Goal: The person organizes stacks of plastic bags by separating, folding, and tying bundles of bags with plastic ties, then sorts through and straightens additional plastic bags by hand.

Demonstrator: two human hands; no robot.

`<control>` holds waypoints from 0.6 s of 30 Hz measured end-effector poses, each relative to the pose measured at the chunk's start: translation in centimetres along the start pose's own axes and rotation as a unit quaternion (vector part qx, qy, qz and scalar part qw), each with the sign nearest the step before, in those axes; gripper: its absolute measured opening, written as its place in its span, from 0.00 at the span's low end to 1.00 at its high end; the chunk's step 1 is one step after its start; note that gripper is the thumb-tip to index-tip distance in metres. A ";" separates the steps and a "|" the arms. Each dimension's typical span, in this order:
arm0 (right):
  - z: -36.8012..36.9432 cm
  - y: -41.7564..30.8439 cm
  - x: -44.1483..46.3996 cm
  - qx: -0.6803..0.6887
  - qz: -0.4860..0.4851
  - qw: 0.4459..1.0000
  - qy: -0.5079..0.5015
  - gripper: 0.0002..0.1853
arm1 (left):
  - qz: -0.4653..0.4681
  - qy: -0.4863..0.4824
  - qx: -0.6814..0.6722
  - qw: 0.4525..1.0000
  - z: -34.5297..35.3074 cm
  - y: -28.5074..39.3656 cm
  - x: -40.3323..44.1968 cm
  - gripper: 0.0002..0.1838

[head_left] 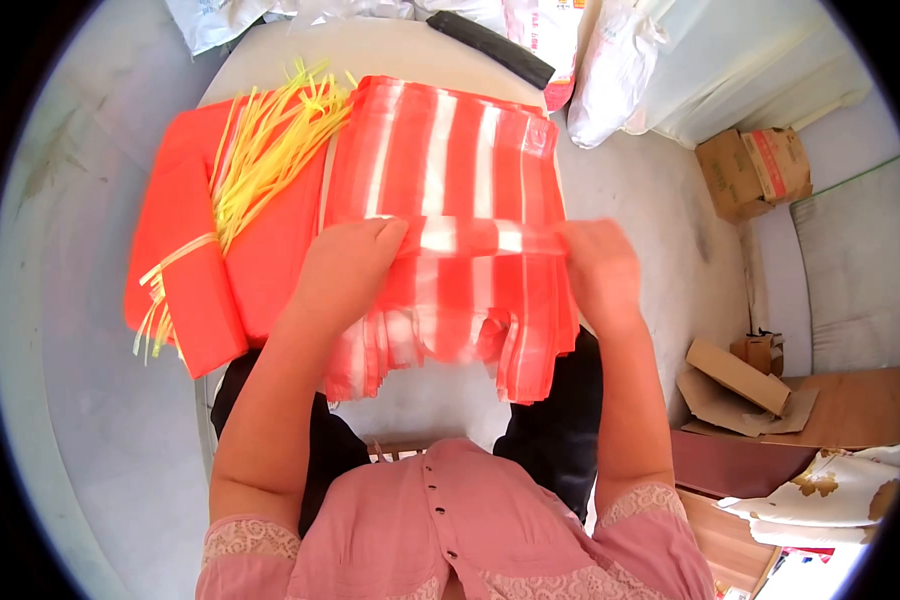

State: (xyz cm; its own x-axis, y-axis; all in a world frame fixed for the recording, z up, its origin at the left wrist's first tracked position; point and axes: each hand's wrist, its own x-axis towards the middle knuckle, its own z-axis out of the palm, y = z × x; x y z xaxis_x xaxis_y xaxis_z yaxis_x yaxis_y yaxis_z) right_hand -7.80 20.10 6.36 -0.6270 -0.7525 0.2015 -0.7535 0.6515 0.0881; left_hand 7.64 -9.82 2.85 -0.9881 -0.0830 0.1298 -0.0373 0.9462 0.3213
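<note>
A thick stack of red-and-white striped plastic bags lies in front of me, its handle ends hanging toward my lap. Across its middle runs a narrow folded plastic bag with the same stripes. My left hand pinches the left end of this fold, fingers closed. At the other end my right hand is closed too, slightly blurred, gripping the fold's right end. Left of the stack are plain red folded bags, with a bunch of yellow strips on top. A red roll tied with a pale strip lies beside my left forearm.
A black bar-shaped object rests at the table's far edge, near a white plastic sack. Cardboard boxes stand by the far right wall. An opened carton and patterned cloth are at my right.
</note>
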 end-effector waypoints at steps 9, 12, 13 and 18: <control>-0.9 -6.8 0.8 0.650 0.131 0.691 0.288 0.26 | -0.237 -0.084 -0.657 0.711 1.1 2.6 -4.4 0.37; 5.0 -8.8 -0.8 0.675 0.187 0.708 0.093 0.29 | -0.271 -0.135 -0.733 0.609 1.9 3.9 -5.6 0.46; 5.2 -10.4 -1.4 0.687 0.209 0.695 0.041 0.31 | -0.270 -0.146 -0.739 0.599 2.1 4.2 -5.8 0.46; 4.6 -13.1 -2.7 0.707 0.254 0.659 -0.029 0.36 | -0.277 -0.129 -0.717 0.627 4.7 4.2 -7.3 0.52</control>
State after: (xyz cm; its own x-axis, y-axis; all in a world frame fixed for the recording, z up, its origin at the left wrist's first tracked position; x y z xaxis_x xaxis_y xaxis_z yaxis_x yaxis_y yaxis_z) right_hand 2.86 13.13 0.20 -0.8445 -0.5020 -0.1865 0.1519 0.1095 -0.9823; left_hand 13.97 -3.76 -1.17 -0.8815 -0.0463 -0.4699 -0.3945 -0.4745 0.7869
